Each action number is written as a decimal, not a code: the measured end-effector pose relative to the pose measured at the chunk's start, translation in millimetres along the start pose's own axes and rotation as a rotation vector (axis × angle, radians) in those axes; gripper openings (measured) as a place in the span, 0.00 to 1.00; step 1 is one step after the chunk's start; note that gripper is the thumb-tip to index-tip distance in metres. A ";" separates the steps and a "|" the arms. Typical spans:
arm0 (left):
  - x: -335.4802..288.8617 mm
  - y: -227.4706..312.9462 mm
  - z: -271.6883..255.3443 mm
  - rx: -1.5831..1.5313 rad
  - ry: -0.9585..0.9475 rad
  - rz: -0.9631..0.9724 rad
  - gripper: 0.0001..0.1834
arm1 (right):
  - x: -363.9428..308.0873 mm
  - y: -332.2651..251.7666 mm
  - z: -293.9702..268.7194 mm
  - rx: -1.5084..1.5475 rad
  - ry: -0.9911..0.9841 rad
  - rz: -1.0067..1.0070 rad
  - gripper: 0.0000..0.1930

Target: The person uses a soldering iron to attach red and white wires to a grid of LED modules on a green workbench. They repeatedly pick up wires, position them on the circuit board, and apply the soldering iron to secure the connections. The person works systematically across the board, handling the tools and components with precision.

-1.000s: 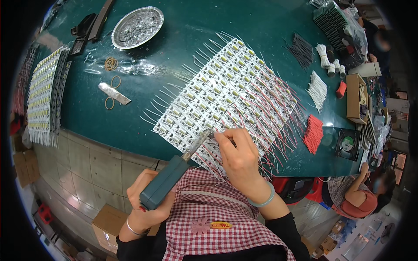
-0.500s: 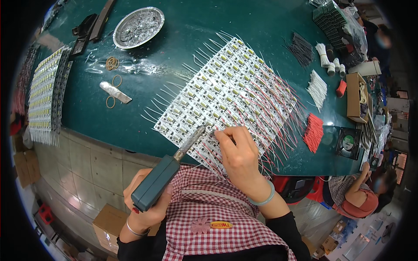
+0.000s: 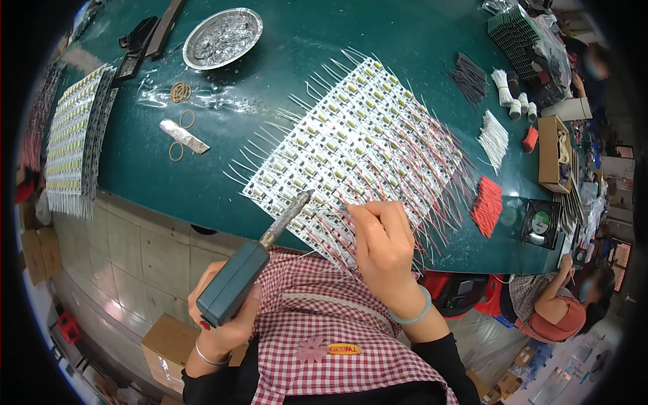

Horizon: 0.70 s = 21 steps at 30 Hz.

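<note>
A soldering iron with a dark green box-shaped handle and a thick silvery barrel is gripped in my left hand. Its tip hovers over, or just touches, the near left part of a white circuit board panel with rows of yellow parts. Thin white wires stand out along the panel's far left side, and red and white wires fan across its right half. Over the panel's near part, my right hand is closed in a pinch among red wires; whatever sits between the fingertips is too small to make out.
Beside the panel lie red, white and black wire bundles. A metal bowl stands at the far left, near rubber bands and a foil-like strip. More panels stand at the left edge. A co-worker sits at right.
The iron's tip has drawn back a little to the left, and my right hand has shifted slightly right and nearer. The panel and table items appear slightly shifted in view.
</note>
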State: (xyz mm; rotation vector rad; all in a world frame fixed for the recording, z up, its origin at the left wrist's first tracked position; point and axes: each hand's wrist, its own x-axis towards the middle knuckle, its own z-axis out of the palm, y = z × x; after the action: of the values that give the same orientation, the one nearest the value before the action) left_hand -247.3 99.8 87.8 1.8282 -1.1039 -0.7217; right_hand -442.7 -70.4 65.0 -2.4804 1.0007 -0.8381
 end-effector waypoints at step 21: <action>4.0 5.0 1.0 0.010 -0.050 0.048 0.13 | -5.1 -7.2 15.8 0.022 -0.093 0.019 0.13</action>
State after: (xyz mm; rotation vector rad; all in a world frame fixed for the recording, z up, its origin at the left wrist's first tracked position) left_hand -248.4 94.6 91.6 1.7945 -1.1820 -0.7385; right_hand -432.0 -60.4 54.4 -2.4625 0.9765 -0.7173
